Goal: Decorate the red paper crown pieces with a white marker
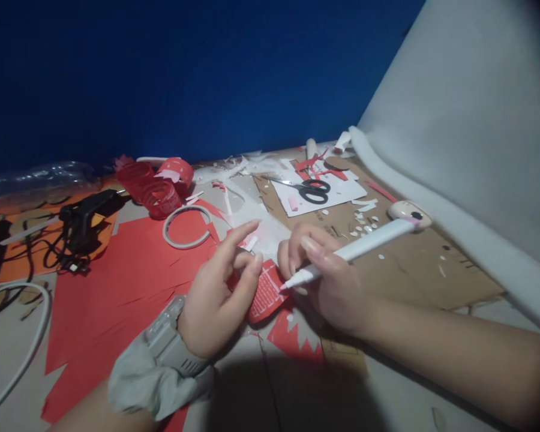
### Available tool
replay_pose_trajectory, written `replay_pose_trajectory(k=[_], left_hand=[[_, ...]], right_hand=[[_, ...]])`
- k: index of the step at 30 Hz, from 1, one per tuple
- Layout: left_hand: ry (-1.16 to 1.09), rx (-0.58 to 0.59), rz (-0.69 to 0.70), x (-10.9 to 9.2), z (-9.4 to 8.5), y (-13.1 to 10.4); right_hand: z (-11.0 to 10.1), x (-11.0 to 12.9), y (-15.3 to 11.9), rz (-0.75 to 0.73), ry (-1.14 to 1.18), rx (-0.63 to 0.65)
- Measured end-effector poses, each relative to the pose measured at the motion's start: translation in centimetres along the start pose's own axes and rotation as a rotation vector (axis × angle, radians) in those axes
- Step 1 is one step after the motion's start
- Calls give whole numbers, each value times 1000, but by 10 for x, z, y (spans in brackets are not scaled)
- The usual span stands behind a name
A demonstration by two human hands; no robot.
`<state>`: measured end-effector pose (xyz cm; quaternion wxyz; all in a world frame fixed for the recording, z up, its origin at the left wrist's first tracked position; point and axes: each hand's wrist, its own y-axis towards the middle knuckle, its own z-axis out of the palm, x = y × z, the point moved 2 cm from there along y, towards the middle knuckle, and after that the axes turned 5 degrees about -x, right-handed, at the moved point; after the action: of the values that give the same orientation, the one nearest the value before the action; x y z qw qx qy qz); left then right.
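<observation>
My left hand (218,294), with a watch and a scrunchie at the wrist, grips a small red paper piece (266,295) by its left side; its index finger is stretched out. White marks, like rows of short lines and an outline, cover that red piece. In my right hand (335,282) is a white pen (371,240) with a cartoon animal head on its end. The pen's tip is at the right edge of the red piece, and whether it touches cannot be made out. Under the hands lies a jagged red paper scrap (292,341).
Red paper sheets (135,258) and a tape roll (165,234) lie left, before red tape rolls (162,198). A black glue gun (83,219) with its cable is farther left. Black-handled scissors (314,192) rest on white paper over cardboard (414,270), among scraps. A blue wall (207,72) stands behind.
</observation>
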<state>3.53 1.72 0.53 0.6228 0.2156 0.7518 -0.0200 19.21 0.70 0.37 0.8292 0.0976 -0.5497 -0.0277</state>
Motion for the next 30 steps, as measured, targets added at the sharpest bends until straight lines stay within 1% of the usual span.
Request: replay_pose_trajectory(k=[8,10,13,16,18,22,24,26,28,30], left_hand=[[-30,-50,70,-1,-1,-3],[-28,-27,53,-1,-1,-3],[-36,20,-23,0,1,-3],[-28,34,-73,0,1,-2],[-15,35,-75,-1,1,-2],[25,18,-29,-3,0,-2],[37,10,-15,-2,-1,-2],[48,2,-10,-1,-1,-3],[62,2,5,0,-1,-3],[73,16,41,-1,0,-3]], right_hand=[[1,-2,0,-75,34,-86],[1,-2,-2,-89,10,-92],[1,-1,-4,-108,-76,-92],[1,0,-5,-110,-124,-85],[1,0,-5,-100,-143,-84],[1,0,-6,-90,-164,-102],[1,1,-7,-87,-157,-85],[1,1,-8,-74,-158,-41],[1,1,-7,-46,-186,-3],[1,0,-6,-6,-221,10]])
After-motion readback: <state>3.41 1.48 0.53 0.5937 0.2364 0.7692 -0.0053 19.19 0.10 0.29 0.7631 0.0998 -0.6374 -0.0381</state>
